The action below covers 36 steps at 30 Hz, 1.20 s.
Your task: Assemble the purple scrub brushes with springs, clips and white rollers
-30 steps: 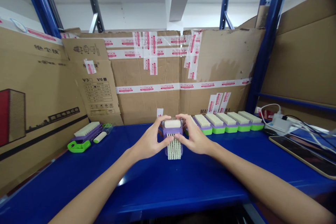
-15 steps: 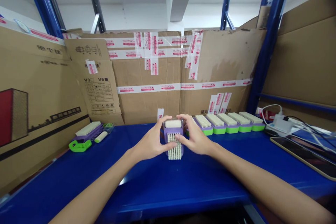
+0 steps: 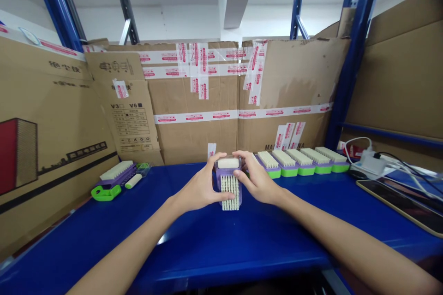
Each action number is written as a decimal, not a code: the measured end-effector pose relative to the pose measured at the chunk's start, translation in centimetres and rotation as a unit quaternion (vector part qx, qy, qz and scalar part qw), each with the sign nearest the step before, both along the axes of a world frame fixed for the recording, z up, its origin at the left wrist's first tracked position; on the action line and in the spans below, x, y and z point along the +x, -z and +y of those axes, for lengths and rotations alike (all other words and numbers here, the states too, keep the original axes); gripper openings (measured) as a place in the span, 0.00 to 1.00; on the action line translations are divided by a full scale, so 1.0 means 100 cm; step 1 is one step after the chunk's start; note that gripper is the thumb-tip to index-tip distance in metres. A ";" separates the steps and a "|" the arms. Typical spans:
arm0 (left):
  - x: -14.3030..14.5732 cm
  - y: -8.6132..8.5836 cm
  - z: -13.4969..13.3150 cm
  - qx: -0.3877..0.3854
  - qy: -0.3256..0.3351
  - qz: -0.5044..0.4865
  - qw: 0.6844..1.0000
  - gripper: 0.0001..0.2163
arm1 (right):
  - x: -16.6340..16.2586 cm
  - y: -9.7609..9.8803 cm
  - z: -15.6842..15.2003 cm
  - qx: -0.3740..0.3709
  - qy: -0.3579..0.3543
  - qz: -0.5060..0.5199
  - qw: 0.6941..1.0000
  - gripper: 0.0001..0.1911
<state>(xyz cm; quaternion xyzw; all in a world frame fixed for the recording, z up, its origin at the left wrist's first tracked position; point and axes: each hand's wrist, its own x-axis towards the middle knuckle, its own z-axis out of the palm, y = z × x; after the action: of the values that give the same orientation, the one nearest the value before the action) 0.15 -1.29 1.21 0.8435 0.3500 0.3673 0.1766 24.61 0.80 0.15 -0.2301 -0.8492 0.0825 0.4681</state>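
Between my two hands, at the middle of the blue table, is a purple brush (image 3: 227, 187) with cream bristles facing me and a cream roller-like piece (image 3: 228, 163) at its top, partly inside a clear part. My left hand (image 3: 200, 186) is closed round its left side, the thumb lying across the bristles. From the right, my right hand (image 3: 258, 179) grips the upper side, its thumb near the top edge of the bristles. The far side of the brush and some of my fingertips are hidden.
Several brushes (image 3: 301, 159) with purple and green bodies stand in a row at the back right. At the left lie another brush (image 3: 116, 171), a green part (image 3: 105, 192) and a cream roller (image 3: 133, 181). A phone (image 3: 401, 205) and a white charger (image 3: 373, 164) with cables are at the right. Cardboard (image 3: 197, 136) walls the back.
My right thumb has moved up off the middle of the bristles. My left thumb has slid slightly lower across them. The brush stays in about the same place.
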 end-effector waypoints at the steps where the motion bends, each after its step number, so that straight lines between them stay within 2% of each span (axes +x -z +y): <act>1: 0.000 0.000 0.000 -0.002 0.001 -0.001 1.000 0.52 | 0.000 0.000 0.000 -0.001 0.001 0.001 1.000 0.22; 7: 0.001 0.000 -0.001 0.003 -0.002 0.008 1.000 0.48 | -0.001 -0.001 0.001 -0.001 0.008 0.007 1.000 0.19; 16: 0.001 0.001 0.000 -0.004 -0.002 -0.003 1.000 0.47 | 0.000 -0.001 0.006 0.007 0.013 0.015 1.000 0.18; 28: 0.004 0.013 0.008 -0.039 0.004 -0.016 0.999 0.58 | 0.001 -0.002 0.009 -0.004 0.012 0.017 1.000 0.18; 34: 0.003 0.016 0.010 -0.061 0.005 0.003 0.998 0.47 | 0.002 -0.005 0.007 -0.007 0.011 0.015 1.000 0.18; 36: 0.002 0.016 0.011 -0.070 0.005 0.009 0.997 0.46 | 0.002 -0.005 0.007 -0.007 0.011 0.013 1.000 0.18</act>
<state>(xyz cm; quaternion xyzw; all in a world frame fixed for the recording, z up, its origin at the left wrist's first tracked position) 0.35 -0.22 -0.35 0.8342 0.3720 0.3331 0.2339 24.84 1.51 0.67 -0.2417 -0.8400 0.0861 0.4781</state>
